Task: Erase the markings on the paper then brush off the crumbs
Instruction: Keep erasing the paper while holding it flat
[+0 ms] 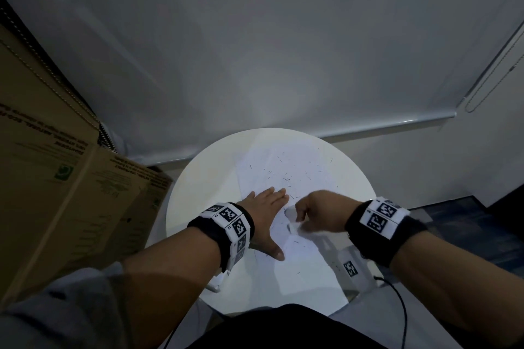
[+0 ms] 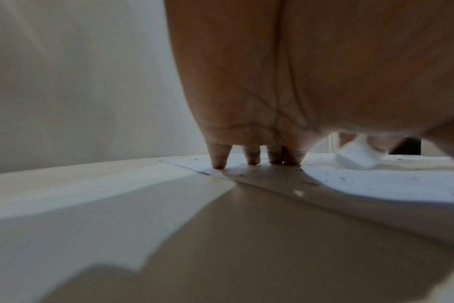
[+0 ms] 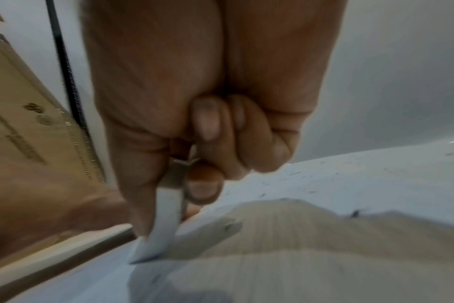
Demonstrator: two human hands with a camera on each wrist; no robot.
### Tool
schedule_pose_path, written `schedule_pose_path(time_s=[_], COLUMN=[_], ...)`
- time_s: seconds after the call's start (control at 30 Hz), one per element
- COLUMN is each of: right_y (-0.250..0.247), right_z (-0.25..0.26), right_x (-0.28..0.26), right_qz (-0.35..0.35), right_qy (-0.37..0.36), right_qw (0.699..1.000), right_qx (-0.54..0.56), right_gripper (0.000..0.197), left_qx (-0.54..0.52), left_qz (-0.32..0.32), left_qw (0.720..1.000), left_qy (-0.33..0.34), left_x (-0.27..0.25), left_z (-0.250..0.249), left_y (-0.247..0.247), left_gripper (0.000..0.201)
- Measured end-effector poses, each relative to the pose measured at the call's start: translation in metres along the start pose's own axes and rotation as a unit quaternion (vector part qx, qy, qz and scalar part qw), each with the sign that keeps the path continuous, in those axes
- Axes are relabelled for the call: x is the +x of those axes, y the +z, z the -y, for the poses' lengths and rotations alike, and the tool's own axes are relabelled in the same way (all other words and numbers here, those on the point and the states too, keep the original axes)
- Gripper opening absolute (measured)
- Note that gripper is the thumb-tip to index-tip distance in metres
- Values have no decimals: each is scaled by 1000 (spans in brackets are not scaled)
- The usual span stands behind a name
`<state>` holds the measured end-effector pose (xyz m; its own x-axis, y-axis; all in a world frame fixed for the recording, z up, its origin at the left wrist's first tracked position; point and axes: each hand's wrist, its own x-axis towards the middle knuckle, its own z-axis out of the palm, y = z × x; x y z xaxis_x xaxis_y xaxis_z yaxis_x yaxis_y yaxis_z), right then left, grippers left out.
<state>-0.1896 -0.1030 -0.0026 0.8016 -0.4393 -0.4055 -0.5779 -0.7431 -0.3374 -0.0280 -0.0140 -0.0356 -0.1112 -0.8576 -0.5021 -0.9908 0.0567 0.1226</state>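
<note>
A white sheet of paper point(image 1: 283, 173) lies on a round white table point(image 1: 198, 178), strewn with several dark eraser crumbs point(image 1: 286, 178). My left hand point(image 1: 269, 215) lies flat on the paper's left part, fingers straight, pressing it down; in the left wrist view its fingertips point(image 2: 218, 164) touch the sheet point(image 2: 376, 182). My right hand point(image 1: 314, 212) sits just right of it, fingers curled around a white eraser point(image 3: 163, 225) whose lower end touches the paper point(image 3: 350, 184). The same eraser point(image 2: 358, 157) shows white and blurred in the left wrist view.
A large brown cardboard box point(image 1: 56, 178) stands at the table's left. A grey wall and a white sill point(image 1: 397, 123) run behind the table. A black cable point(image 1: 399, 300) hangs off the right forearm near the table's front right edge.
</note>
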Motion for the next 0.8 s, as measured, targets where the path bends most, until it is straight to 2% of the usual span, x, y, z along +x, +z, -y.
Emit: schedule_pose_path(time_s=[0.1,0.2,0.27,0.3,0.4,0.47,0.6,0.63,0.73,0.8], right_y=[7,0,-1,0,12,15,3,3,13,17], right_z=[10,6,2,2,10,12,-1,-1,9,13], right_x=[-11,-1,3,2,-12,-15,-3,-2,-12,-17], right_qz=[60,5,-43,-44,14,20,-69,-71,-1,22], right_qy=[-48,-33,-15,-19,-55,-64,-1,-2,-41,-54], right_qw=[997,999,999,998,998,998,997,997,999,998], right_qx=[-3,-32,-29,-28,-15,-11,-22,-22,-4,2], right_gripper=[4,16,17,16,15,17,19,18,17,18], left_qx=[2,4,4,3,5,8,2,3,12,12], left_qz=[2,5,4,5,4,1,-4,-3,-1,0], left_qw=[1000,1000,1000,1000,1000,1000,1000,1000,1000,1000], left_qy=[2,1,0,0,2,3,0,0,4,4], left_x=[2,2,1,1,1,1,0,-1,0,1], left_z=[0,-1,0,0,0,0,0,0,-1,-1], left_y=[1,0,-1,-1,0,1,0,0,-1,-1], left_gripper=[126,127,126,126,126,126,126,126,125,125])
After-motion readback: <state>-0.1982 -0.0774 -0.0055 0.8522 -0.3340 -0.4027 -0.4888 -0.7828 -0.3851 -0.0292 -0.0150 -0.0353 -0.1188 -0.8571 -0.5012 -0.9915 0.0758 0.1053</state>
